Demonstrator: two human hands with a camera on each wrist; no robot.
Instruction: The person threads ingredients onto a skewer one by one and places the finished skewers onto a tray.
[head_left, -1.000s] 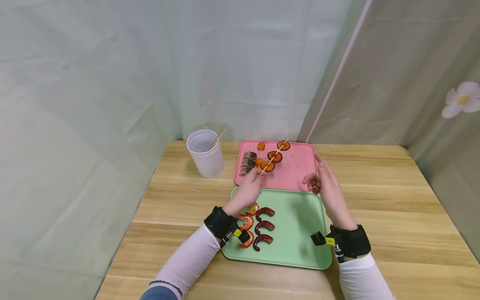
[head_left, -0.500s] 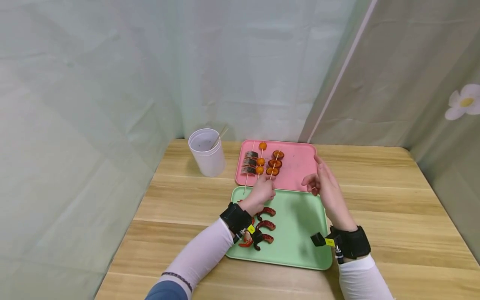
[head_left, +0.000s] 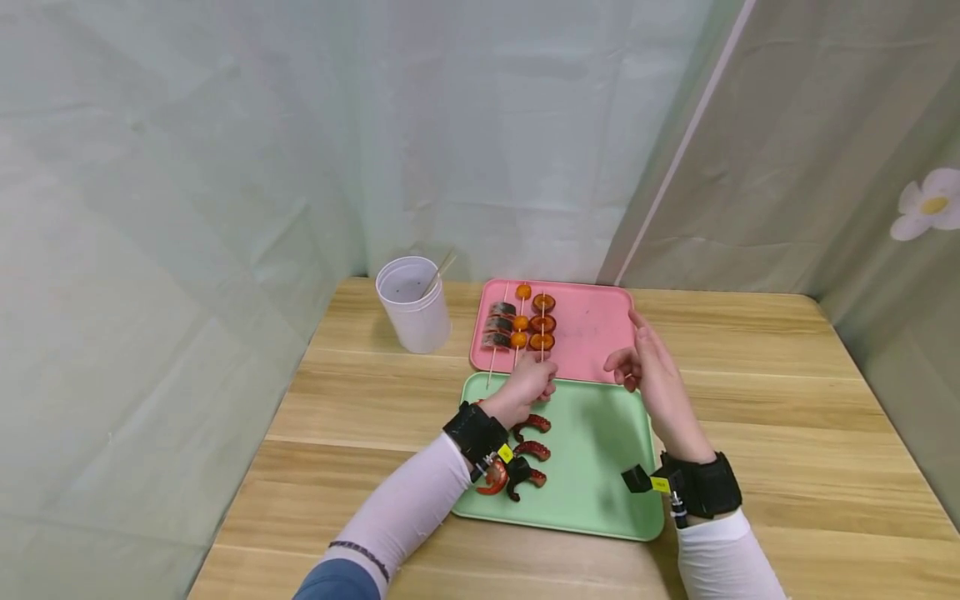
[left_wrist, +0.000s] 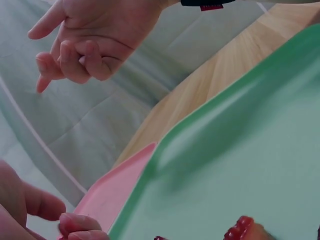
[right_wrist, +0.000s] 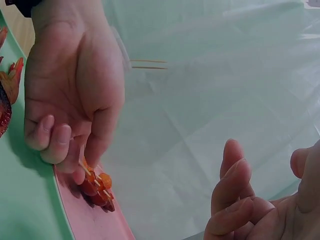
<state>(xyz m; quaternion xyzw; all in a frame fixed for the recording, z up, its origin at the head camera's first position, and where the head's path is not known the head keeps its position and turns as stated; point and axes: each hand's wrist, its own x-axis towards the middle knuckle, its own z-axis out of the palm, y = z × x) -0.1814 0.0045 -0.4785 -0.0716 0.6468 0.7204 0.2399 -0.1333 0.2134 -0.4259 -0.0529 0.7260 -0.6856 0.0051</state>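
Note:
In the head view, my left hand (head_left: 525,385) pinches the lower end of a skewer (head_left: 542,323) threaded with three round, dark-rimmed, orange-centred slices. That skewer lies along the pink tray (head_left: 596,333), beside a skewer of orange balls (head_left: 520,322) and a skewer of grey-skinned fish pieces (head_left: 498,325). The right wrist view shows the thumb and forefinger of the left hand (right_wrist: 75,85) at the stick's end. My right hand (head_left: 660,375) hovers by the pink tray's right edge, fingers loosely curled, holding nothing.
A green tray (head_left: 592,450) in front carries several dark red tentacle pieces (head_left: 532,450) and red shrimp (head_left: 495,477), partly hidden by the left wrist. A white tub (head_left: 420,321) with thin sticks (head_left: 441,271) stands at the back left of the wooden table (head_left: 337,400).
The left hand has moved rightward and toward me, and the slanted skewer of round slices has swung down nearly straight beside the orange-ball skewer. The right hand has stayed in place.

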